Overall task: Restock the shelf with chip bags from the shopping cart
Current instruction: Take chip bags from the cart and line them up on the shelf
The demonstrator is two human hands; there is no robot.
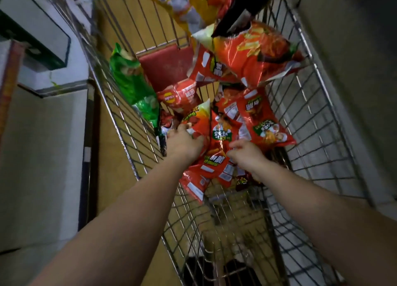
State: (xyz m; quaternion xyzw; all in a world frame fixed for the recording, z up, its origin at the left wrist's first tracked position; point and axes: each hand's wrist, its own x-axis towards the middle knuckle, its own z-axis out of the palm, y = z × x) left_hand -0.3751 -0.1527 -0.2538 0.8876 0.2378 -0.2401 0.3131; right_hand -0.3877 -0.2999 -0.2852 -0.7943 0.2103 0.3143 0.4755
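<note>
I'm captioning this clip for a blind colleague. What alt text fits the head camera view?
Both bare hands reach down into a wire shopping cart full of chip bags: the left hand rests on a red bag, and the right hand is on the red bags beside it. A green bag leans against the cart's left side, and a yellow bag lies at the far end.

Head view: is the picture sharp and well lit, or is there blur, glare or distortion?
Head view: dim overall; glare on the glossy red bags; motion blur on the yellow bag; wide-angle lens bends the cart wires; both hands fairly sharp.
</note>
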